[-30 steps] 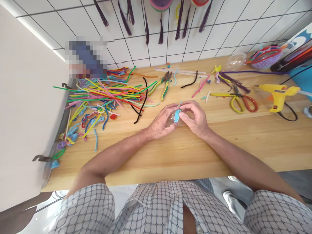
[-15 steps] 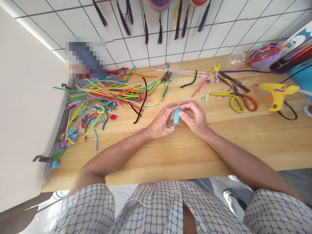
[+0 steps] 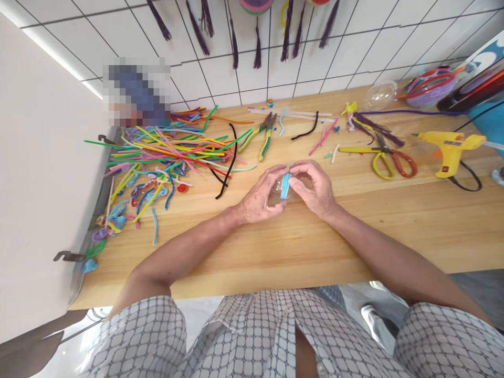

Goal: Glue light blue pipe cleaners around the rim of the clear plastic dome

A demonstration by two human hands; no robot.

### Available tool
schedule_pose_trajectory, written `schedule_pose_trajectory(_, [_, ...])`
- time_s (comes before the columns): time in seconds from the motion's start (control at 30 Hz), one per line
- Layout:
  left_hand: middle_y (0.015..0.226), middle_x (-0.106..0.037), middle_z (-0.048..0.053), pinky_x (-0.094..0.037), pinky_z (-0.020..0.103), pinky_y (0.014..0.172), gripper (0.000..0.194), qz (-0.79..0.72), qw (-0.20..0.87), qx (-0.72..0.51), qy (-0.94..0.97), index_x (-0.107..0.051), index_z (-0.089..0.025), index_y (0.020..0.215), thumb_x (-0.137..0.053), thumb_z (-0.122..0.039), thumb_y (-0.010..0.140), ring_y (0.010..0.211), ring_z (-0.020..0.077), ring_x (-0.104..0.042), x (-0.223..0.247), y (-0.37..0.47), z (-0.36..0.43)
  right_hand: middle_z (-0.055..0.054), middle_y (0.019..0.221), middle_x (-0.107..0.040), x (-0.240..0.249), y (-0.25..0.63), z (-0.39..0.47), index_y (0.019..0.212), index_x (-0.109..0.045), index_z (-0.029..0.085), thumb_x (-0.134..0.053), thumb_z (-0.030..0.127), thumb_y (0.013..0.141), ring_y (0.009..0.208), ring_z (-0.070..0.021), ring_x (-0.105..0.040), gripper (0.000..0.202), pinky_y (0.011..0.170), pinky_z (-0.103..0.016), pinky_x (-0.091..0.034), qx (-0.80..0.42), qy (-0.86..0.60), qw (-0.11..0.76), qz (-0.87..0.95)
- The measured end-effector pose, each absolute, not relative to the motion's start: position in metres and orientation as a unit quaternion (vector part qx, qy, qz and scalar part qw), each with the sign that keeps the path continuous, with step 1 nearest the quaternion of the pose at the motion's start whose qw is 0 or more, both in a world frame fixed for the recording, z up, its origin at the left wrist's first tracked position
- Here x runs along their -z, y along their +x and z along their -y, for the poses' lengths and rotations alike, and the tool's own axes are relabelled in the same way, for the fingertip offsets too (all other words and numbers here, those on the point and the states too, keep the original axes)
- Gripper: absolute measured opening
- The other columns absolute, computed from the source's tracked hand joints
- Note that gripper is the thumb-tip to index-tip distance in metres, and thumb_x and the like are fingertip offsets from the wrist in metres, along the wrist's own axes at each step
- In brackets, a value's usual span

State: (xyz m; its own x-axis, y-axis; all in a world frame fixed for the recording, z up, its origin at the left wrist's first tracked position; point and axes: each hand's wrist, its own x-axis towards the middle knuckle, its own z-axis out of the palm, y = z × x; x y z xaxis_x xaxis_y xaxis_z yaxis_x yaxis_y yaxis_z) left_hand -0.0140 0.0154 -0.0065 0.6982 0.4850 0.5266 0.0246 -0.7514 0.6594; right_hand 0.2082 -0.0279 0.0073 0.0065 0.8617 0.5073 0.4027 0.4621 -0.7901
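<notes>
Between my two hands is a clear plastic ball with light blue pipe cleaners laid side by side in a band on it. My left hand curves around its left side, thumb low and fingers at the top. From the right, my right hand presses the blue band with the thumb, its fingers bent over the top edge. My fingers hide part of the ball. Beyond my hands lie pliers with green and yellow handles and short pipe cleaner pieces.
A heap of colourful pipe cleaners covers the left of the wooden table. Scissors and a yellow glue gun lie to the right. A clear ball sits at the back. Dark tassels hang before the tiled wall.
Both hands stay around the ball in nearly the same place. The view has shifted very slightly; nothing has been let go or picked up.
</notes>
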Motion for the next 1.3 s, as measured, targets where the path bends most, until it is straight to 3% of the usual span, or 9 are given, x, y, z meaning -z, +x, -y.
schedule_pose_trajectory(0.1, [0.172, -0.046, 0.023, -0.044, 0.066, 0.134, 0.086, -0.156, 0.301, -0.362, 0.868, -0.029, -0.024, 0.175, -0.073, -0.043, 0.104, 0.167, 0.039, -0.042, 0.011, -0.011, -0.016, -0.01, 0.121, -0.077, -0.007, 0.208, 0.028, 0.111, -0.074, 0.028, -0.072, 0.059, 0.104, 0.108, -0.0266, -0.075, 0.031, 0.089, -0.045, -0.068, -0.216, -0.466, 0.537, 0.669])
schedule_pose_trajectory(0.63, [0.173, -0.043, 0.023, -0.044, 0.065, 0.133, 0.078, -0.155, 0.31, -0.352, 0.869, -0.027, -0.029, 0.175, -0.066, -0.047, 0.11, 0.166, 0.0383, -0.042, 0.01, -0.013, -0.016, -0.009, 0.121, -0.077, -0.009, 0.209, 0.028, 0.11, -0.075, 0.029, -0.072, 0.059, 0.103, 0.107, -0.0271, -0.075, 0.031, 0.091, -0.046, -0.067, -0.234, -0.476, 0.53, 0.661])
schedule_pose_trajectory(1.07, [0.168, -0.05, 0.021, -0.045, 0.062, 0.133, 0.057, -0.173, 0.355, -0.353, 0.848, -0.041, -0.027, 0.168, -0.056, -0.046, 0.116, 0.162, 0.0347, -0.048, -0.003, -0.016, -0.011, -0.01, 0.121, -0.077, -0.01, 0.209, 0.03, 0.112, -0.074, 0.029, -0.071, 0.051, 0.105, 0.11, -0.0281, -0.076, 0.023, 0.089, -0.047, -0.067, -0.198, -0.457, 0.527, 0.689])
schedule_pose_trajectory(1.3, [0.168, -0.049, 0.021, -0.047, 0.062, 0.131, 0.062, -0.152, 0.354, -0.363, 0.849, -0.039, -0.027, 0.169, -0.059, -0.047, 0.114, 0.162, 0.0355, -0.047, 0.001, -0.016, -0.013, -0.01, 0.121, -0.078, -0.01, 0.209, 0.03, 0.112, -0.074, 0.029, -0.071, 0.054, 0.104, 0.109, -0.0278, -0.076, 0.026, 0.09, -0.047, -0.067, -0.2, -0.464, 0.524, 0.685])
